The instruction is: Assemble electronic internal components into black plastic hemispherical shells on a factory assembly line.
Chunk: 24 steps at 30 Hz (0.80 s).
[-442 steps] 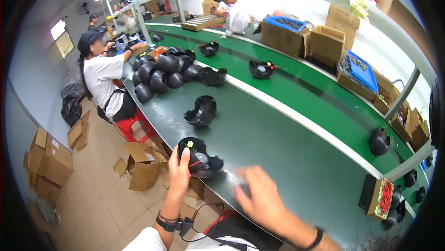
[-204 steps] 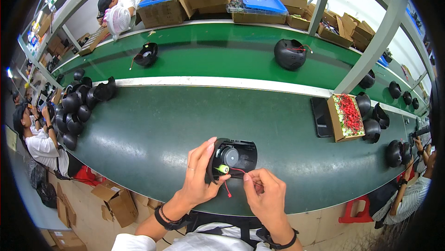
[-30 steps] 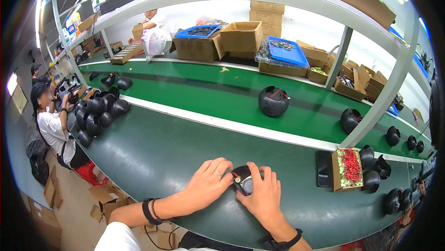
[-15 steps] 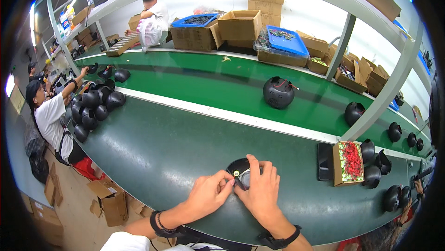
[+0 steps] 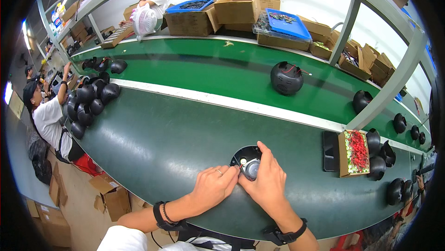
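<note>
A black rounded plastic shell (image 5: 246, 151) sits low over the dark green worktop, its inner side facing me. Set into it is a round grey speaker (image 5: 253, 169), and beside that a small whitish disc (image 5: 243, 161). My right hand (image 5: 270, 181) grips the shell from the right, thumb at the near edge and fingers along the far side. At the shell's near left edge, the fingers of my left hand (image 5: 214, 187) are pinched together next to the speaker. Whatever lies between those fingertips is too small and covered to make out.
A box of red wired parts (image 5: 356, 153) stands at the right beside a black tray (image 5: 330, 151) and several black shells (image 5: 376, 167). More shells (image 5: 88, 100) are piled at the left near a co-worker (image 5: 48, 112). Beyond a white rail, a green conveyor (image 5: 194, 68) carries a round black housing (image 5: 286, 78).
The shell has turned in my right hand, so more of the speaker shows. My left fingers have curled and moved down along its edge. The co-worker's arm at the left is raised higher.
</note>
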Each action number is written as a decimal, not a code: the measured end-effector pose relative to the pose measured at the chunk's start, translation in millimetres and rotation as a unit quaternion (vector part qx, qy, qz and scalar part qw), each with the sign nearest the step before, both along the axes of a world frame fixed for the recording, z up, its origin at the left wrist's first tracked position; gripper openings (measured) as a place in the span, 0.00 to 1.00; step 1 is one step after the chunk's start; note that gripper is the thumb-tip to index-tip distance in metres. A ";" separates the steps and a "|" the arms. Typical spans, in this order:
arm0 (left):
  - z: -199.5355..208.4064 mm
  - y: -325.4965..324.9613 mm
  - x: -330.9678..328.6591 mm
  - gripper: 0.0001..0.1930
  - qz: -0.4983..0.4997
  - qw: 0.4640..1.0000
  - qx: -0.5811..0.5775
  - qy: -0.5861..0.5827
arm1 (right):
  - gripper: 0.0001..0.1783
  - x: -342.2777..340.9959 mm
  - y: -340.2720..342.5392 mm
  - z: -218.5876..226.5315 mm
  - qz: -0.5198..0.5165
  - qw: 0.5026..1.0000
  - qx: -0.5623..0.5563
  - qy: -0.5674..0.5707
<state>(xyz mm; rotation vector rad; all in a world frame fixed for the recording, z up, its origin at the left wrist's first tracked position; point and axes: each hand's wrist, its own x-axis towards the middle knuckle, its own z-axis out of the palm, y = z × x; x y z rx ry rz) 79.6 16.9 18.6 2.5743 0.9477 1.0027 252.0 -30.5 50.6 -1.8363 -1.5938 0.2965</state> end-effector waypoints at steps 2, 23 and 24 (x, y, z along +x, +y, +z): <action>1.4 -0.7 -5.5 0.06 0.003 1.000 0.010 0.024 | 0.45 1.5 -1.0 6.8 0.007 0.999 -0.033 0.039; -21.3 75.1 16.7 0.36 -0.329 0.745 -0.546 -0.197 | 0.56 25.0 1.9 -16.3 0.073 0.996 0.050 0.004; -20.9 72.7 17.6 0.34 -0.326 0.752 -0.540 -0.194 | 0.59 25.8 2.9 -19.0 0.076 0.997 0.022 0.017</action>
